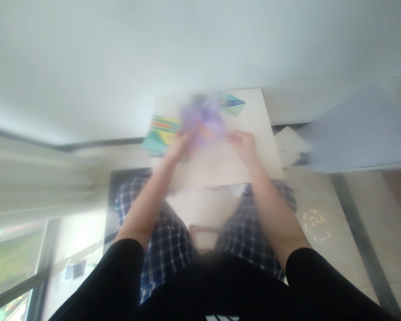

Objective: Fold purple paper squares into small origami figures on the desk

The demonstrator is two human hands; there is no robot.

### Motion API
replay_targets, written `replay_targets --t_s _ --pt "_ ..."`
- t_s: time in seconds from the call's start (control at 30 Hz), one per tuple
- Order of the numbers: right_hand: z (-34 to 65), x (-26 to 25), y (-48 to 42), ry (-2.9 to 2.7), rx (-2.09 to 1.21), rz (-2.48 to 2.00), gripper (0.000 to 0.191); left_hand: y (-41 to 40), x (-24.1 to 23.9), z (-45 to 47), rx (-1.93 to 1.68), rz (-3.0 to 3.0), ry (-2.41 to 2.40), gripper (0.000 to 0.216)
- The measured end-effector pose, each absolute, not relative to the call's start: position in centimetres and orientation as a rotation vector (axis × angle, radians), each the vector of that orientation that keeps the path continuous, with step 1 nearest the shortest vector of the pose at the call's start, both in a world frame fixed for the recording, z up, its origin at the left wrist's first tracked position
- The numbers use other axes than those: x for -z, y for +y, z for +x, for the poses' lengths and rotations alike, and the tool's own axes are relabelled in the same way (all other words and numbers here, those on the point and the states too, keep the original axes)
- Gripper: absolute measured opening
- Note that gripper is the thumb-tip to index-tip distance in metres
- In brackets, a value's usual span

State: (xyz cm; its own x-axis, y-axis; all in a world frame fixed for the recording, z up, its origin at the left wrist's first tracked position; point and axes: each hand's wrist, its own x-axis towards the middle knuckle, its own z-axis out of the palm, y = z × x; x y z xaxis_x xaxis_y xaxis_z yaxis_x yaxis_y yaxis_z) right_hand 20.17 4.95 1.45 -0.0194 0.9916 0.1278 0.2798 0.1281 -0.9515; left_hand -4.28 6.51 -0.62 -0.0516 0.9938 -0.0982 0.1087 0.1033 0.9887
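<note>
A purple, see-through thing like a thin bag or wrapper (203, 113) is above the small white table, badly smeared by motion. My left hand (183, 140) grips its lower left side, fingers closed. At its right edge, my right hand (243, 141) is closed in a pinch, seemingly on the same thing; blur hides the exact contact. A green and yellow printed packet (160, 133) lies at the table's left edge, beside my left hand. Beyond my right hand, a teal and blue flat packet (233, 104) rests near the far edge.
The white table (217, 167) stands over my knees, close to the wall (200, 44). A large pale grey panel (361, 129) is at the right. String lights (316, 225) lie on the floor at right. A curtain (36, 178) and a window (13, 258) are at left.
</note>
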Motion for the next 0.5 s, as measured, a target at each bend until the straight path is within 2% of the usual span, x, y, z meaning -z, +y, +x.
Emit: replay_targets --t_s 0.17,0.33,0.5 --pt "20.24 -1.14 5.09 -1.440 -0.970 -1.322 0.023 6.09 0.74 -3.91 -0.992 1.268 1.395 0.058" --pt "20.12 -1.01 5.22 -1.417 -1.004 -1.301 0.027 6.21 0.29 -4.17 -0.990 1.262 1.410 0.057" --pt "20.16 -1.31 5.05 -1.423 -0.958 -1.331 0.021 6.26 0.65 -4.21 -0.975 1.253 1.472 0.061"
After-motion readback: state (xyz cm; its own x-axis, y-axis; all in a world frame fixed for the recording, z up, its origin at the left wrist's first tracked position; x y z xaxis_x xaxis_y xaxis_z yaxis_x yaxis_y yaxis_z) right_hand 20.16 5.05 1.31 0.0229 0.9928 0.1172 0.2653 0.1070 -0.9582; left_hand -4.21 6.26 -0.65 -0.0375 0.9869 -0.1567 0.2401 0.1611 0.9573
